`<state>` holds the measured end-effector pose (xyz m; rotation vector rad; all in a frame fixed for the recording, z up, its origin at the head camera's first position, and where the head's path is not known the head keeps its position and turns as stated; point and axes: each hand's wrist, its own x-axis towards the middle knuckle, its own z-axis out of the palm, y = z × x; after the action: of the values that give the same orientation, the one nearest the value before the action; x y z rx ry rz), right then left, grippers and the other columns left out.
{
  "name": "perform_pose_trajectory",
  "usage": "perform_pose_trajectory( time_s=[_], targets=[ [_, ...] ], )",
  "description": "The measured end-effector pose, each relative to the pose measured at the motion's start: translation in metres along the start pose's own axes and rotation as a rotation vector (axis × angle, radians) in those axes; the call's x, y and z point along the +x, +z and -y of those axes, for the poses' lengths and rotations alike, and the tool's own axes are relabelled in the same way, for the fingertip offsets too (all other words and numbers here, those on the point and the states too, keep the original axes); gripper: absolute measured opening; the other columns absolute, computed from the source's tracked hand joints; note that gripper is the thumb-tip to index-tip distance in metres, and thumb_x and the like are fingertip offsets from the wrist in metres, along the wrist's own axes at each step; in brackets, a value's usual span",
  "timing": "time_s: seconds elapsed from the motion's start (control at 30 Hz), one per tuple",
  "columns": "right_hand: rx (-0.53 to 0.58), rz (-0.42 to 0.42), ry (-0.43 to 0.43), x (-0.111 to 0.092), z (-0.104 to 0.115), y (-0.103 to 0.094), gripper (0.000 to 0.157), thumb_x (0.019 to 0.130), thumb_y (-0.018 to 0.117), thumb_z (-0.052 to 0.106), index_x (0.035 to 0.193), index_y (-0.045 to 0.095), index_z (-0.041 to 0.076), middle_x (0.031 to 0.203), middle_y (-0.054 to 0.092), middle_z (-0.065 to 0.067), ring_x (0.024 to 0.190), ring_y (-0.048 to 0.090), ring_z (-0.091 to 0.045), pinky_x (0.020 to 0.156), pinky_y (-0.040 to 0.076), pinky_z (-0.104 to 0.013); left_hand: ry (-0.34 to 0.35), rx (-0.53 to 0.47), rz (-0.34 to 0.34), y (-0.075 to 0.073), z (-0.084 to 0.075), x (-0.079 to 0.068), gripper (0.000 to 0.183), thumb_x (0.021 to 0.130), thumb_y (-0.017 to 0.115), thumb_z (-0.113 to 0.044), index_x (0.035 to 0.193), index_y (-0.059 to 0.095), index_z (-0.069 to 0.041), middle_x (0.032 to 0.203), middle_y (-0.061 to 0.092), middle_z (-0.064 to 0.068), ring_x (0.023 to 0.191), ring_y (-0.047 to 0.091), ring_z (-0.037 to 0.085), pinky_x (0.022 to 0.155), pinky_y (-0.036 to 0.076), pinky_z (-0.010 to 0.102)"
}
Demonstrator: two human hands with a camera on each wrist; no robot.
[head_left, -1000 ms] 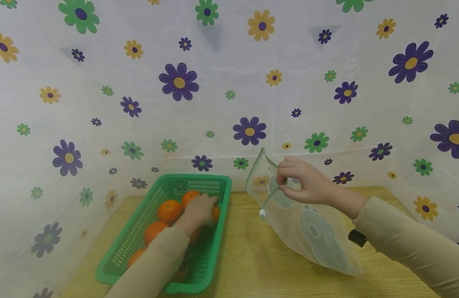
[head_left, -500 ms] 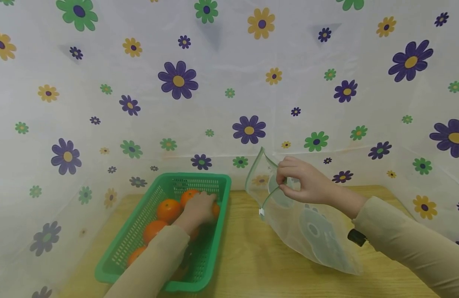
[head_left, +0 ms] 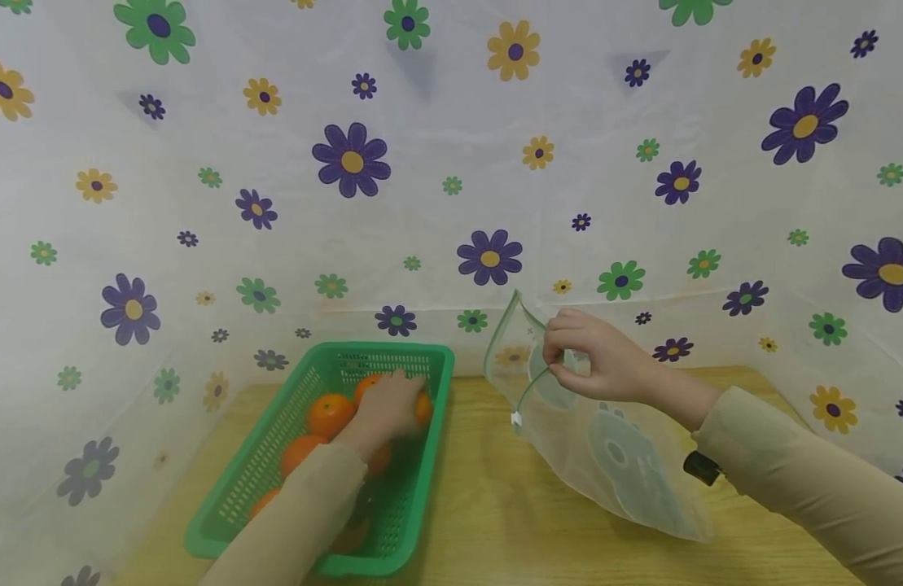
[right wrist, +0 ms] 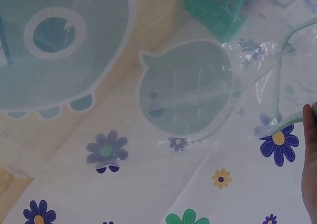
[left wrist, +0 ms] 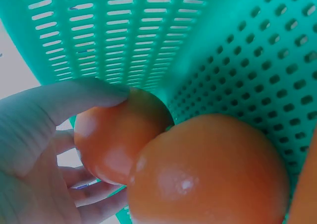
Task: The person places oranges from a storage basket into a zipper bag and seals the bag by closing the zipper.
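My left hand (head_left: 388, 409) reaches into a green plastic basket (head_left: 431, 456) that holds several oranges. In the left wrist view its thumb lies over the top of an orange (left wrist: 116, 140) and the fingers go round the far side. A larger-looking orange (left wrist: 210, 172) sits right beside that one. My right hand (head_left: 601, 356) pinches the green-edged rim of a clear zip bag (head_left: 576, 456), keeping its mouth spread towards the basket. A white slider (head_left: 516, 418) sits at the lower end of the mouth. Pale green cartoon shapes (right wrist: 185, 87) are printed on the bag.
Basket and bag stand on a wooden table (head_left: 480, 505), the basket on the left. A white sheet (head_left: 436, 220) with printed flowers rises behind the table and along both sides. A small black object (head_left: 703, 468) sits under the right sleeve.
My left hand has shifted very slightly within the basket, around the same orange. The right hand and the bag stay in place.
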<state>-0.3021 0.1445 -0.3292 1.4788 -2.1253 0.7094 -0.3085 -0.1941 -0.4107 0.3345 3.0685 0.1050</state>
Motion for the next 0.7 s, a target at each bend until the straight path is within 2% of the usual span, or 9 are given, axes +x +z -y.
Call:
perform_pose_trajectory(
  time_s=[0.17,0.43,0.7],
  targets=[
    [0.001,-0.002,-0.008,0.000,0.000,0.001,0.017,0.084,0.071,-0.001,0.085,0.065,0.015,0.084,0.061,0.006,0.087,0.051,-0.009,0.078,0.048,-0.031,0.021,0.023,-0.018,-0.005,0.000,-0.002,0.078,0.072,0.094,-0.024,0.142,0.061,-0.015,0.132,0.063,0.018,0.118,0.059,0.038,0.095,0.059,0.059],
    [-0.007,-0.002,-0.013,0.003,0.000,-0.001,0.017,0.085,0.072,-0.001,0.086,0.066,0.015,0.084,0.061,0.006,0.086,0.052,-0.009,0.077,0.049,-0.031,0.014,0.034,-0.043,-0.010,0.001,-0.003,0.079,0.068,0.096,-0.025,0.140,0.063,-0.017,0.127,0.062,0.016,0.111,0.057,0.034,0.093,0.060,0.056],
    [-0.003,-0.003,-0.031,0.005,-0.002,-0.002,0.017,0.085,0.071,-0.001,0.086,0.066,0.015,0.084,0.061,0.006,0.086,0.051,-0.009,0.076,0.048,-0.031,0.045,0.020,-0.074,-0.014,0.001,-0.006,0.083,0.069,0.095,-0.024,0.145,0.060,-0.015,0.135,0.061,0.017,0.120,0.056,0.037,0.100,0.058,0.059]
  ],
)
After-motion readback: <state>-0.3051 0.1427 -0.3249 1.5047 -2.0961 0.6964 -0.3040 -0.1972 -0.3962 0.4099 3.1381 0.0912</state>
